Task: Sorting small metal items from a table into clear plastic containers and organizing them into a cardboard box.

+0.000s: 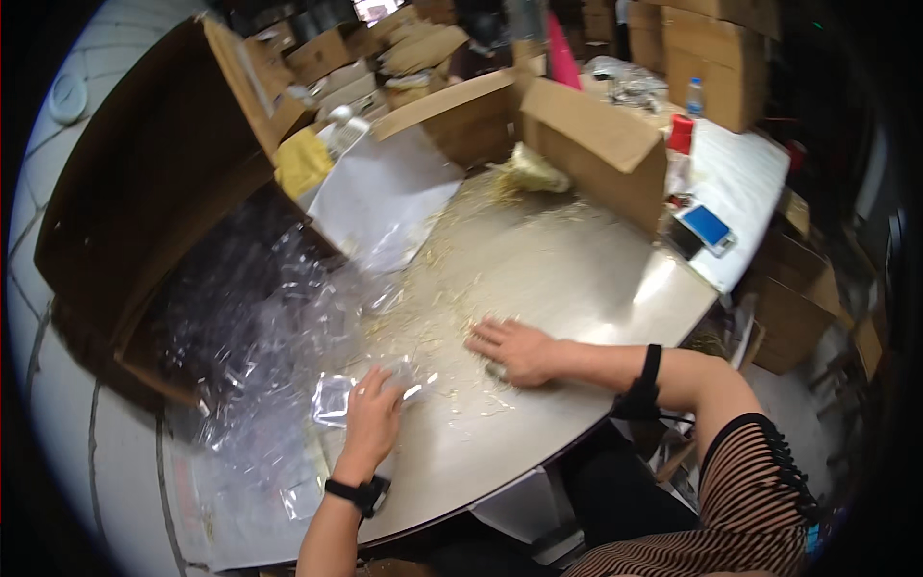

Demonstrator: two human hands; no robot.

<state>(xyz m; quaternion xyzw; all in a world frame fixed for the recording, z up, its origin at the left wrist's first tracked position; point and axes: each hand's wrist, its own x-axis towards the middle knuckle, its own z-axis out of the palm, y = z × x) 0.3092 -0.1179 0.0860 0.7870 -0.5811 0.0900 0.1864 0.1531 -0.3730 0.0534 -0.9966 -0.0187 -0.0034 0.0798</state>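
My left hand [373,421] is at the near part of the metal-coloured table [577,250], its fingers bent and closed on a small clear plastic bag [415,377]. Another shiny clear bag [332,399] lies against its outer side. To the right, my right hand [517,354] lies palm down on the tabletop with fingers stretched out. A small light spot shows by its thumb, too blurred to name. Thin straw-coloured shreds [452,332] are scattered between and beyond both hands.
A large heap of clear plastic bags [279,327] spills from an open cardboard box [144,192] on the left. Cardboard flaps [596,144] wall the far side, near a bundle of shreds [534,171]. A blue-screened phone [708,226] lies on a white side surface [745,183].
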